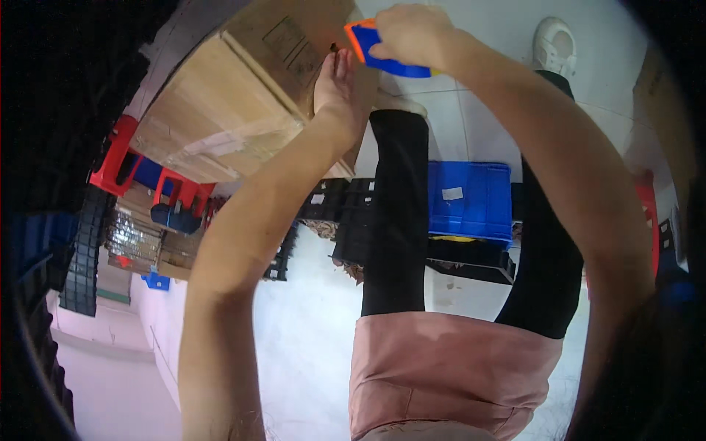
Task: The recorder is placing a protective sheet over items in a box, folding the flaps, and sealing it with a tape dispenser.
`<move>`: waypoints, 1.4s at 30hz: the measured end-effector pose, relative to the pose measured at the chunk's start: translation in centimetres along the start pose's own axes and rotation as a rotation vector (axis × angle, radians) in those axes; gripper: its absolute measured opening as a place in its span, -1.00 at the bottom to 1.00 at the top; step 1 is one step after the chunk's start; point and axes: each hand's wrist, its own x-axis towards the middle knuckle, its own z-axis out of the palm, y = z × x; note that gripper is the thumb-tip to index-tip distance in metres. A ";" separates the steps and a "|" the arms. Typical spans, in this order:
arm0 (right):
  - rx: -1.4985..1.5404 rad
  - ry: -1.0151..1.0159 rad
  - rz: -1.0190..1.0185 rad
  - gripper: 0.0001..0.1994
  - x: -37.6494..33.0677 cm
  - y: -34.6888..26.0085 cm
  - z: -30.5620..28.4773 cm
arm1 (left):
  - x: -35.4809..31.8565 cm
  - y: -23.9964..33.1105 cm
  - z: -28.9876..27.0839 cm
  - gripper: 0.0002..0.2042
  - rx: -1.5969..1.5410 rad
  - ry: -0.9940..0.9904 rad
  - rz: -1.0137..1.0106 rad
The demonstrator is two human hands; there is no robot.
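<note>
A large brown cardboard box (pixel 220 110) stands tilted in view at the upper left, with shiny tape strips on one face. Against its side, near the right edge, my left hand (pixel 335 82) rests with fingers stretched out, holding nothing. Just right of the box, my right hand (pixel 412 35) is closed around a blue and orange plastic hand tool (pixel 397 67). The tool looks like a tape dispenser, but my fingers cover part of it. Its orange end points toward the box, close to the fingertips of my left hand.
My legs in black stand on a pale floor. Between them is a blue plastic bin (pixel 469 202) above black crates (pixel 471 266). Red plastic stools (pixel 118 158) are at the left. Another cardboard box (pixel 665 110) is at the right edge.
</note>
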 end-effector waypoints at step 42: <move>0.032 0.343 0.386 -0.57 -7.0 1.7 2.7 | 5.0 -2.7 -2.3 -0.32 -0.670 -0.059 0.069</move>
